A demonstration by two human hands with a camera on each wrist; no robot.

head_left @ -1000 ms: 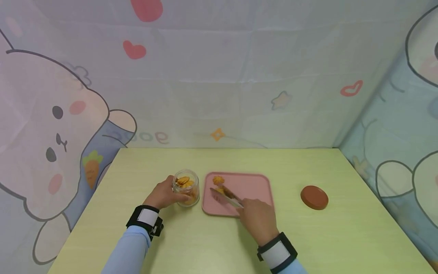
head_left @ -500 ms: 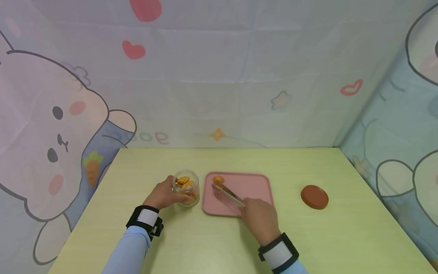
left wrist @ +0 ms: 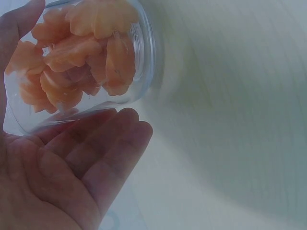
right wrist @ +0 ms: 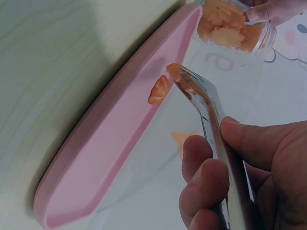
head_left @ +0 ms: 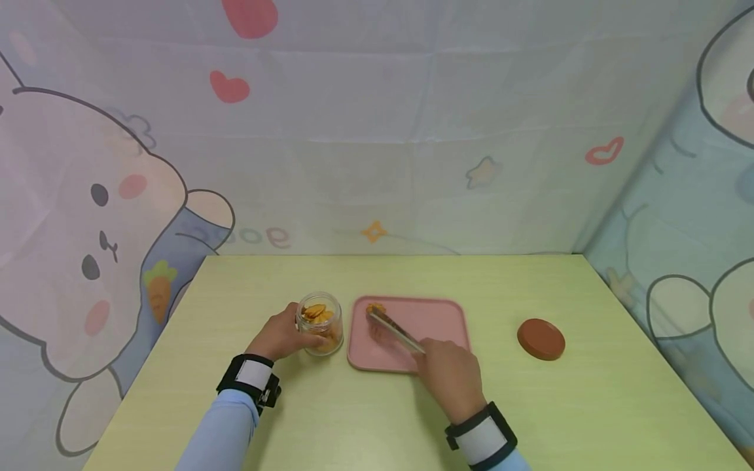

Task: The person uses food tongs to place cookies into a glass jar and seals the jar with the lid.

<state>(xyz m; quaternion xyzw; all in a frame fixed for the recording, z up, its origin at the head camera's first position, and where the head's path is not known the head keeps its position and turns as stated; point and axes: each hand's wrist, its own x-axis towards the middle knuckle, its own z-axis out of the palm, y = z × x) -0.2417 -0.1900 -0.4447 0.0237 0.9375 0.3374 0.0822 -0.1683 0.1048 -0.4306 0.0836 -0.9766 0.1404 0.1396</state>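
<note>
My left hand [head_left: 285, 333] holds a glass jar [head_left: 336, 319] on the table, thumb on one side and fingers along the other. Flower-shaped orange-yellow crackers [left wrist: 67, 57] fill much of the jar, which has no lid on it. With my right hand [head_left: 450, 381] I grip metal tongs [head_left: 399, 333], thumb opposite the curled fingers. The tongs point left over a pink tray [head_left: 438, 320], their tips close together. One cracker [right wrist: 173, 71] sits between those tips in the right wrist view. Beside it, a second cracker [right wrist: 158, 90] lies on the tray.
A round brown lid [head_left: 542, 339] lies on the table [head_left: 601, 392] to the right of the tray. The jar stands just left of the tray. Behind the table's far edge hangs a printed cloth backdrop [head_left: 377, 131].
The tongs have gone from spread to nearly closed around a cracker, and their tips have moved up a little in the head view. My left hand and the jar stay still.
</note>
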